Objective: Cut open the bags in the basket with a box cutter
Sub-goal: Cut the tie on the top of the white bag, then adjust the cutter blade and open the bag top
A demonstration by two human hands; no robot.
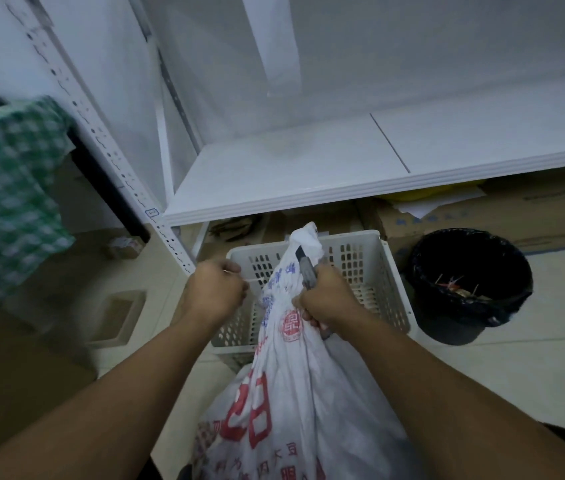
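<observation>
1. Two hands worked in the head view. The left grip point(217, 289) was fisted round a thin white cord point(253, 279) running to the bag point(308, 393). The right grip point(328, 297) was curled tight round the box cutter point(310, 273), seemingly bunching the bag's neck too.
2. That bag, a white printed sack, hung in front of the basket point(390, 289). Its tied top poked up just above the right grip, and its bulk sagged between the forearms.
3. The cutter's blade pointed up against the tied top, apart from the left grip.
4. To my eye, the cut would go best with the cord kept taut and the blade pushed away from both wrists, short and shallow.
</observation>
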